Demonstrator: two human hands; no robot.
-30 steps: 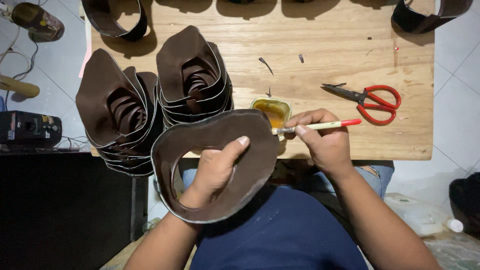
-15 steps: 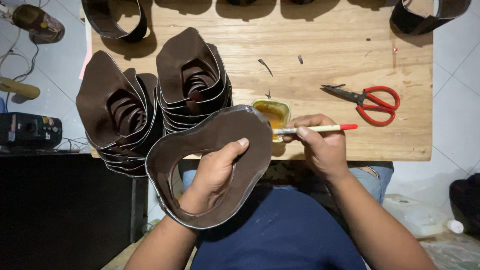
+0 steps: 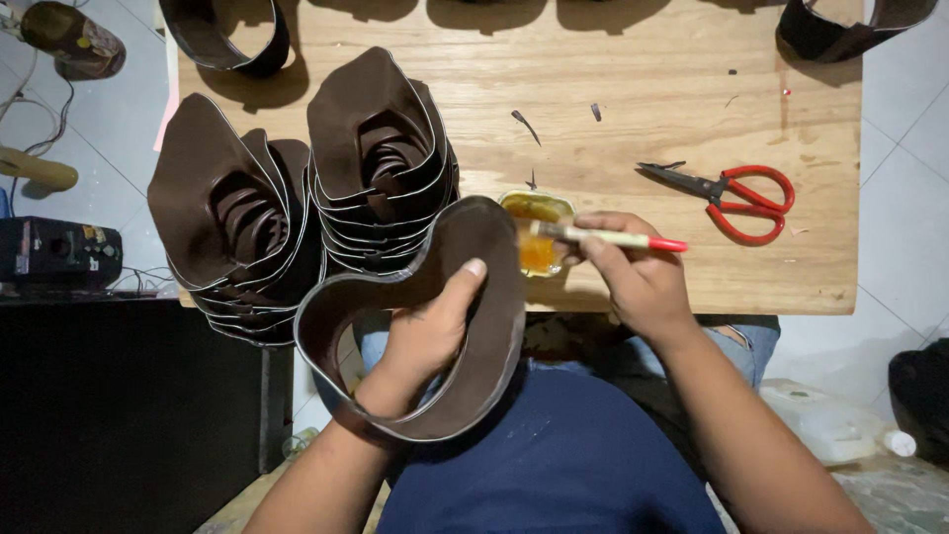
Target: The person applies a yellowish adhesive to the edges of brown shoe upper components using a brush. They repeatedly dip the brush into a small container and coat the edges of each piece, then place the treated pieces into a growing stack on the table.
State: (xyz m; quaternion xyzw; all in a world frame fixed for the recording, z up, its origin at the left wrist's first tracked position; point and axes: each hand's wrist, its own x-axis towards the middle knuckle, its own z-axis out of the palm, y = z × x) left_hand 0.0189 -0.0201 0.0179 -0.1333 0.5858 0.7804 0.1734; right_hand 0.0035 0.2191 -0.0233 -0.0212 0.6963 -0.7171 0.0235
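Over wooden table (image 3: 643, 79), brush (image 3: 603, 236) lies crosswise, bristles toward glue tin (image 3: 535, 229).

A small leather-craft workshop: stacks of curved dark brown leather pieces (image 3: 297, 208) crowd a worn wooden table (image 3: 652, 89), beside red-handled scissors (image 3: 732, 193) and a small tin of amber glue (image 3: 536, 232), above a tiled floor (image 3: 905, 158).

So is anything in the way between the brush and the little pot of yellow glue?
Nothing visible is. The right hand holds the brush with its tip already at the small glue tin. The brown leather piece in the left hand sits just beside the tin, not across it.
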